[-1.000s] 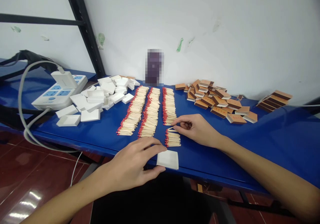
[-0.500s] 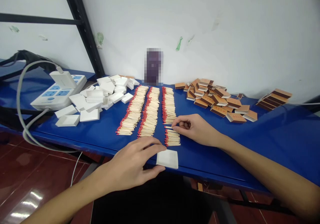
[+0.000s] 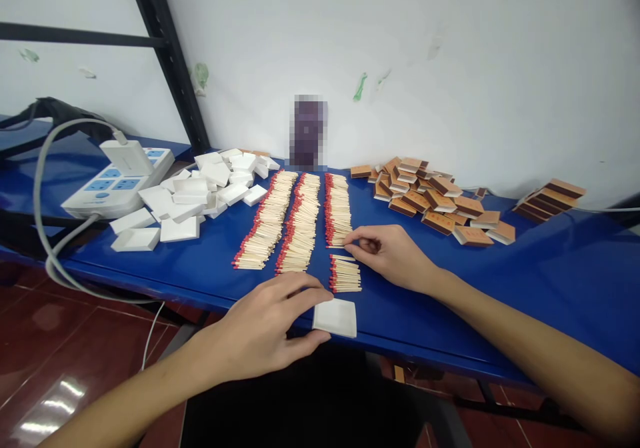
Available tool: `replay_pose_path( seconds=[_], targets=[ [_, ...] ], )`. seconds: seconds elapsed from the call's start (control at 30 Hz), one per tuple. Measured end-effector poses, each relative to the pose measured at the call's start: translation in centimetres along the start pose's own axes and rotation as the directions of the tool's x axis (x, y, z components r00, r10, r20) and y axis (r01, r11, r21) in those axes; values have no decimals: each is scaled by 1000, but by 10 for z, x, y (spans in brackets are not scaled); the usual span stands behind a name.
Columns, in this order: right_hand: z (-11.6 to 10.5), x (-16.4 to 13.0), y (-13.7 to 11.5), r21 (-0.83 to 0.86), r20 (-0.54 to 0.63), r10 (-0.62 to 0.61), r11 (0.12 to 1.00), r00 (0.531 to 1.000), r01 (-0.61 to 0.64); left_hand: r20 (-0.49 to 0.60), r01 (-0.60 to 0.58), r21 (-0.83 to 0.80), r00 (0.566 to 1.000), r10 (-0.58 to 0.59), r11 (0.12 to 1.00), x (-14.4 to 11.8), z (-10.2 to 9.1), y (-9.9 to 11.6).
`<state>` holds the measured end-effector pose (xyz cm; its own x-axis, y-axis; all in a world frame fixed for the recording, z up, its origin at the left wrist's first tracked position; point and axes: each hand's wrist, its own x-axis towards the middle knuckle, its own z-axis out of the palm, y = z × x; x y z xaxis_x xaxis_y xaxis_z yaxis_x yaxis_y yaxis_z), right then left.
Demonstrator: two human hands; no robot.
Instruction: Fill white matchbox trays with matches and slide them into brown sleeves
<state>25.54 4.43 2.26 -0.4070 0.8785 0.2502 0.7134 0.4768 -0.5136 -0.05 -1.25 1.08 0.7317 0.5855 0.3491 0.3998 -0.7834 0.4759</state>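
Observation:
My left hand (image 3: 275,325) grips the left end of a white matchbox tray (image 3: 336,319) between thumb and fingers, at the table's front edge. The tray lies open side up. My right hand (image 3: 387,255) is closed in a pinch at the plain end of a match (image 3: 336,247), the lowest in the upper part of the right-hand row of red-tipped matches (image 3: 338,208). Just below, across a narrow gap, lies a small group of matches (image 3: 346,276). Two longer rows, the middle matches (image 3: 300,225) and left matches (image 3: 267,221), run alongside.
White trays (image 3: 200,191) are heaped at the left, beside a power strip (image 3: 120,181) with a charger and cable. Brown matchbox sleeves (image 3: 427,198) lie piled at the right, with a stack of sleeves (image 3: 550,199) farther over. A blurred dark object (image 3: 309,133) stands against the wall.
My right hand has shifted slightly up, and the single match that lay in the gap no longer lies apart there. My left hand and its tray have stayed put.

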Motion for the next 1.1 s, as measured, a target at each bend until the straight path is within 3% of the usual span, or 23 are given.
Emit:
replay_pose_path(
  seconds=[0.6, 0.87, 1.1],
  targets=[
    [-6, -7, 3, 105, 111, -23, 994, 994, 12, 12, 10, 25, 1000, -10, 1000, -3, 1, -3],
    [-9, -10, -5, 8, 154, -69, 998, 986, 69, 17, 21, 21, 1000, -21, 1000, -2, 1, -2],
    [-20, -17, -19, -197, 243, -92, 970, 966, 142, 22, 28, 4, 999, -28, 1000, -2, 1, -1]
  ],
)
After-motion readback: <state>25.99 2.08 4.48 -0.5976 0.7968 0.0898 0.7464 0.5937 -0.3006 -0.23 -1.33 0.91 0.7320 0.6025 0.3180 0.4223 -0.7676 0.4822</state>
